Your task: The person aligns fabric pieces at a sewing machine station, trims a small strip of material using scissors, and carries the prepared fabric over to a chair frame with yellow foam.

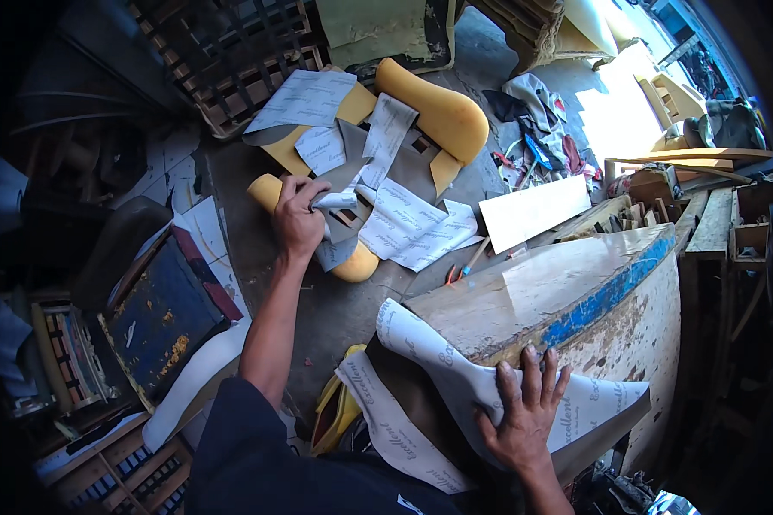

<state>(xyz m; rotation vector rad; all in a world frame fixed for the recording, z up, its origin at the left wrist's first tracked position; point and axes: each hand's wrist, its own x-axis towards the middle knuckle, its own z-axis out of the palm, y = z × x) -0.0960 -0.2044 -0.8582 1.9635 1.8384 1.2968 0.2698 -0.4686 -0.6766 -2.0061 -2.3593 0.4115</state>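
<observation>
My left hand (301,215) reaches ahead with its fingers curled round a piece of white-backed upholstery material (337,201). Around it lies a seat piece with yellow foam pads (434,107) and brown-grey covering. Loose white-backed cut pieces (404,223) lie over and beside that seat piece. Nearer to me, my right hand (528,399) rests flat with fingers spread on a large cut piece of upholstery material (429,348). This piece lies across the near end of a worn wooden bench (541,287) and hangs over its side. Another narrow strip (395,425) is close to my body.
Orange-handled pliers (457,275) lie beside the bench. Beyond it are a white board (537,210) and a heap of scraps (537,129). A slatted frame (223,60) stands far left, a worn dark-blue panel (167,318) nearer left. Wooden racks stand right.
</observation>
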